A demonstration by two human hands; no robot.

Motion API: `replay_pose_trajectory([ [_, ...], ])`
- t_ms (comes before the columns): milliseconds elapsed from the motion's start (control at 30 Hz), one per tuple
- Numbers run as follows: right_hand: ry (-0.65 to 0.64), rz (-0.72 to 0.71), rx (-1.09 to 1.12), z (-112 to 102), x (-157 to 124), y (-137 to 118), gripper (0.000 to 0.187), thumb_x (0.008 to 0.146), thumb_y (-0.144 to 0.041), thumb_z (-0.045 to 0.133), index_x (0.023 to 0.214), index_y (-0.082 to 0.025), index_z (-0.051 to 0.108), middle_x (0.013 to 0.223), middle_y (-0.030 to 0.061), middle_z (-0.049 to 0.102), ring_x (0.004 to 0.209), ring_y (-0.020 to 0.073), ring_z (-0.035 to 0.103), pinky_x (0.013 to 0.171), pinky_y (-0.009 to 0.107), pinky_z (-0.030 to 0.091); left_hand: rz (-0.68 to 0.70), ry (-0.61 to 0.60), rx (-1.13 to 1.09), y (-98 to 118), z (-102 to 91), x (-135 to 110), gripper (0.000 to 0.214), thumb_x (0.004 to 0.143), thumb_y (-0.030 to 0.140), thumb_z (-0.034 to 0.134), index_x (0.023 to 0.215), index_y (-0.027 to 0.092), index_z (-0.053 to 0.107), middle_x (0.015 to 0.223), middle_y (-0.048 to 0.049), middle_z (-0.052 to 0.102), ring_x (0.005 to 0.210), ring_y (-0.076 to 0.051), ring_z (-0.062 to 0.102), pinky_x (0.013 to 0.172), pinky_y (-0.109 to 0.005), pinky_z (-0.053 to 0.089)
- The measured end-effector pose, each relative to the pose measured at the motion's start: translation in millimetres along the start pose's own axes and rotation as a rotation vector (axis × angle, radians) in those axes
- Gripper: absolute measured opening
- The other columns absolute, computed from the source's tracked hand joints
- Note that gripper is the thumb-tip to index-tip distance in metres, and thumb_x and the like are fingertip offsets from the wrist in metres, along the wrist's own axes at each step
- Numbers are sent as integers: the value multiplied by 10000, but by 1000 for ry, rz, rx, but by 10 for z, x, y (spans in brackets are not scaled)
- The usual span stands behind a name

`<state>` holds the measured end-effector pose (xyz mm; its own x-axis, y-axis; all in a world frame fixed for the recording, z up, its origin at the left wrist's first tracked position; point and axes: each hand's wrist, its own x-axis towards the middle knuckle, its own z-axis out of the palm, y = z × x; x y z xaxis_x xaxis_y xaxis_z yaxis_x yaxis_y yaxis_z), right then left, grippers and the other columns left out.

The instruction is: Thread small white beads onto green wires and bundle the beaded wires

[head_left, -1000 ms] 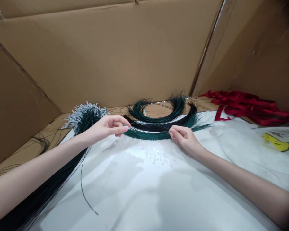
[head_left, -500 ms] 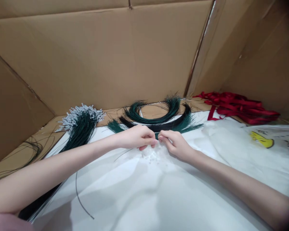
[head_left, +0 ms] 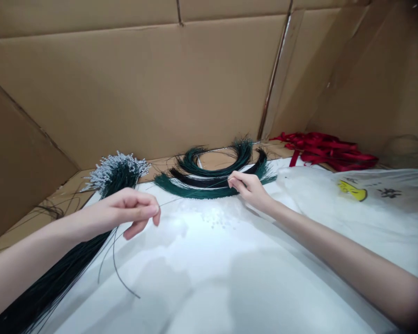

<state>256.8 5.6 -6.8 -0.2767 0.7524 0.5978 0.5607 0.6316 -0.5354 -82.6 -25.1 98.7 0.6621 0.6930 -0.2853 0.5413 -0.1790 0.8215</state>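
Observation:
My left hand (head_left: 134,208) pinches a thin dark wire (head_left: 170,202) between thumb and forefinger over the left of the white sheet. From there the wire slants up to the right, towards my right hand (head_left: 251,189), whose closed fingertips seem to grip its other part; the tip itself is too small to make out. Between and below both hands, small white beads (head_left: 218,220) lie scattered on the white sheet (head_left: 195,278). Behind my right hand rests a curved bundle of green wires (head_left: 195,190).
Long dark green stems with a head of white beads (head_left: 116,169) lie at left. More curved wires (head_left: 218,170) lie at the back, beside a heap of red ribbon (head_left: 327,150). A clear plastic bag (head_left: 316,195) covers the right. Cardboard walls (head_left: 142,93) enclose the back and sides.
My hands, close together over the beads before, have drawn apart. The left moved left and slightly down, the right slightly up, and the wire now stretches between them.

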Motion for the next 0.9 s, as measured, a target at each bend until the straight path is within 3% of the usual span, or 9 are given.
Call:
replay_pose_trajectory([
  [133, 13, -94, -6, -20, 86, -372, 286, 975, -234, 365, 704, -208, 450, 647, 4, 495, 580, 133, 418, 589, 260, 330, -94, -112, -52, -161, 116, -244, 345, 928, 481, 549, 848, 177, 690, 493, 6, 578, 512, -115, 450, 609, -241, 375],
  [267, -24, -250, -51, -37, 228, -838, 212, 908, -153, 391, 714, -207, 456, 693, 22, 538, 664, 151, 479, 658, 272, 353, 12, -222, -15, 6, 194, -275, 402, 951, 501, 508, 1147, 181, 653, 605, -14, 640, 601, -138, 526, 644, -244, 417],
  [400, -26, -405, -181, -57, 392, -1307, 190, 876, -139, 389, 713, -204, 463, 701, 32, 563, 676, 164, 482, 634, 281, 311, 230, -96, 6, 356, 292, -179, 466, 991, 538, 398, 1181, 184, 634, 623, -13, 635, 659, -153, 574, 755, -275, 464],
  [533, -20, -532, -326, -127, 444, -1643, 175, 841, -91, 392, 737, -202, 478, 675, 16, 549, 639, 149, 475, 581, 262, 253, 326, 64, -44, 564, 395, -128, 460, 1010, 510, 369, 939, 167, 667, 519, 10, 514, 551, -127, 474, 607, -248, 413],
  [600, -25, -499, -343, -199, 399, -1704, 189, 871, -101, 378, 751, -201, 484, 694, 23, 558, 643, 148, 478, 587, 263, 257, 352, 133, -79, 569, 422, -170, 456, 1003, 497, 406, 797, 164, 641, 460, 39, 388, 470, -96, 335, 501, -230, 298],
  [700, -31, -387, -294, -329, 249, -1636, 233, 948, -172, 363, 765, -201, 504, 739, 41, 585, 676, 156, 497, 617, 274, 294, 392, 184, -208, 482, 423, -312, 434, 994, 467, 446, 732, 166, 616, 437, 59, 279, 432, -79, 192, 461, -244, 188],
  [800, -16, -185, -58, -423, 33, -1445, 247, 970, -234, 428, 750, -203, 536, 732, 30, 584, 672, 151, 495, 655, 285, 334, 566, 300, -394, 356, 390, -472, 400, 997, 437, 446, 743, 188, 629, 410, 65, 222, 408, -85, 176, 468, -252, 219],
  [900, 84, 2, 133, -424, -191, -1293, 306, 987, -343, 474, 723, -205, 544, 629, 0, 480, 559, 129, 388, 572, 286, 302, 718, 479, -548, 247, 383, -552, 412, 1017, 423, 380, 761, 206, 620, 403, 58, 236, 392, -96, 195, 471, -251, 253],
])
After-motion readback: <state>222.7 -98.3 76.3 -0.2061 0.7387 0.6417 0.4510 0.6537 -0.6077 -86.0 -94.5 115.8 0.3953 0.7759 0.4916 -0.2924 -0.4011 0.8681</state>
